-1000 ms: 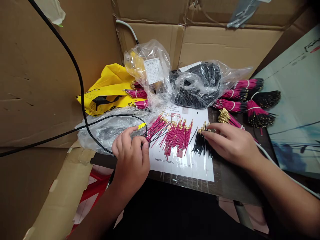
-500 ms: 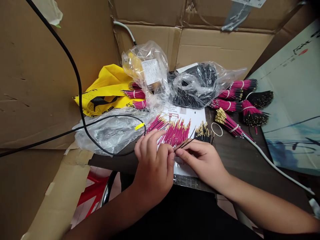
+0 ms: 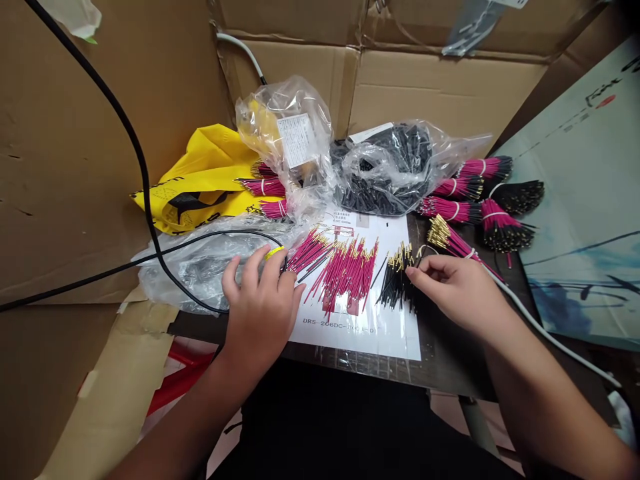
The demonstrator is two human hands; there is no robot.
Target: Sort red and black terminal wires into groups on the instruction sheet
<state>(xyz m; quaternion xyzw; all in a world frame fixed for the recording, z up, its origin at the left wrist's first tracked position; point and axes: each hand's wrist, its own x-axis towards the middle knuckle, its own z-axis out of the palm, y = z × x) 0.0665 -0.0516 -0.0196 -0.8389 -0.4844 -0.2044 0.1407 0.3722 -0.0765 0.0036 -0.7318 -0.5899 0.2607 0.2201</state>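
Note:
My left hand [image 3: 260, 300] is open, fingers spread, over the clear plastic and the black cable with a yellow tag [image 3: 275, 252]. Just right of it lies a pile of pink wires with some black ones [image 3: 311, 250]. Loose pink wires with gold tips [image 3: 349, 273] are spread on the printed sheet [image 3: 350, 341]. My right hand [image 3: 447, 287] is closed, thumb and curled fingers together, at the edge of the black wires with gold tips [image 3: 397, 283]. What lies between its fingertips is hidden. A white rubber band [image 3: 423, 249] shows just behind those fingers.
Banded wire bundles [image 3: 453, 209] lie at the right, with a white cable [image 3: 545, 330] before them. Bagged black wires [image 3: 385, 173], a clear bag [image 3: 295, 137] and a yellow bag [image 3: 210, 157] stand behind. Cardboard walls [image 3: 450, 100] enclose the back and left.
My hands have parted from above the sheet, where they held thin dark wires. The left moved left and opened; the right moved right to the black wires. More of the sheet shows.

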